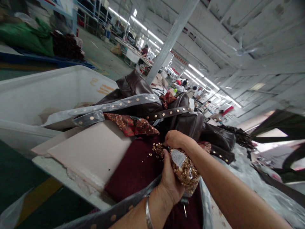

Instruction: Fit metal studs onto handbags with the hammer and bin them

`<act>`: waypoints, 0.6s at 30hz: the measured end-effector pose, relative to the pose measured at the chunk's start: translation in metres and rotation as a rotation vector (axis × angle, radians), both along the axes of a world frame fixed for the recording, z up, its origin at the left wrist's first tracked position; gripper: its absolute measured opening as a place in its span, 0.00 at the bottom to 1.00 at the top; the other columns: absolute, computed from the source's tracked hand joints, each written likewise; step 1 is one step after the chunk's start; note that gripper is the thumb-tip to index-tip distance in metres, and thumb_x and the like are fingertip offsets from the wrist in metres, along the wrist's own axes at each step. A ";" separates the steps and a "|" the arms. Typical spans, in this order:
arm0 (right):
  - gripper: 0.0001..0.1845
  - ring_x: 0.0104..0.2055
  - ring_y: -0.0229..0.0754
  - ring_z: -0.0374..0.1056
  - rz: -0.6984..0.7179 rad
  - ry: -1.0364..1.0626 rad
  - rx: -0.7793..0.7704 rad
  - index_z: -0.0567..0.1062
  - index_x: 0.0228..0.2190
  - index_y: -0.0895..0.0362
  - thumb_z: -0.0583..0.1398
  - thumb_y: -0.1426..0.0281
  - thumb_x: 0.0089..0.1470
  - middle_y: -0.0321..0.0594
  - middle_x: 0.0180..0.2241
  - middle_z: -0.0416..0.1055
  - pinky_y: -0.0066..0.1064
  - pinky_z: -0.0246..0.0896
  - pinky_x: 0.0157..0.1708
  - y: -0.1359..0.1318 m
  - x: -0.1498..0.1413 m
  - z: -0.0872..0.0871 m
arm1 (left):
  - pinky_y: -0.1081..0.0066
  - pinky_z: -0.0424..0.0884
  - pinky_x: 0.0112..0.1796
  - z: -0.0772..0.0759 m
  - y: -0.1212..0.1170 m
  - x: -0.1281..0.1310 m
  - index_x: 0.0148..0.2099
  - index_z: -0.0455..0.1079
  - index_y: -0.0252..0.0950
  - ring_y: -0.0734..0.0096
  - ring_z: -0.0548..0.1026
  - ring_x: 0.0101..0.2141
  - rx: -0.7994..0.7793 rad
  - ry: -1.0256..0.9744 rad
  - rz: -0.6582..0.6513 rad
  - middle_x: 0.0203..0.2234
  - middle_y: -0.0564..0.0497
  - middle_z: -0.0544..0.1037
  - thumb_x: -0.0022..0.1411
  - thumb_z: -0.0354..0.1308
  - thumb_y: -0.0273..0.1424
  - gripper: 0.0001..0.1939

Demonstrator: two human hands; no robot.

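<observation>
My left hand [170,186], with a silver bracelet at the wrist, is wrapped round a clear plastic bag [187,171] of small gold-coloured metal studs with a white label [178,157]. My right hand [177,139] is closed at the mouth end of the bag; a small dark thing shows by its fingertips, too hidden to name. Loose gold studs [157,150] show at that end. Below the hands is maroon fabric [135,165]. Just beyond lie dark brown leather-like pieces [186,127] and a studded brown strap [171,112].
A white bin [71,79] stands at the left. Beige board [95,149] lies beside the maroon fabric. A patterned red cloth [133,124] and a plastic-wrapped studded strap [119,102] lie ahead. A pillar [173,38], worktables and people are farther off.
</observation>
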State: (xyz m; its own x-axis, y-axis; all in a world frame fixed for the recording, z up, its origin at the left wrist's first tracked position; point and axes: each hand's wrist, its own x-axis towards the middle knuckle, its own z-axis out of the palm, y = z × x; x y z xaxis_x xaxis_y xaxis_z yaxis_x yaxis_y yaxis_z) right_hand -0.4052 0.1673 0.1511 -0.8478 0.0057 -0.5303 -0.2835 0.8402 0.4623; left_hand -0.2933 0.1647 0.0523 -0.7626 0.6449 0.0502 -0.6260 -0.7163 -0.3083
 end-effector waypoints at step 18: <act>0.14 0.28 0.38 0.65 0.000 0.325 -0.548 0.80 0.24 0.59 0.59 0.70 0.58 0.38 0.24 0.73 0.29 0.51 0.30 0.053 0.018 -0.010 | 0.53 0.69 0.58 0.001 0.000 -0.002 0.58 0.70 0.27 0.49 0.74 0.54 -0.286 0.172 0.009 0.49 0.35 0.78 0.70 0.38 0.55 0.39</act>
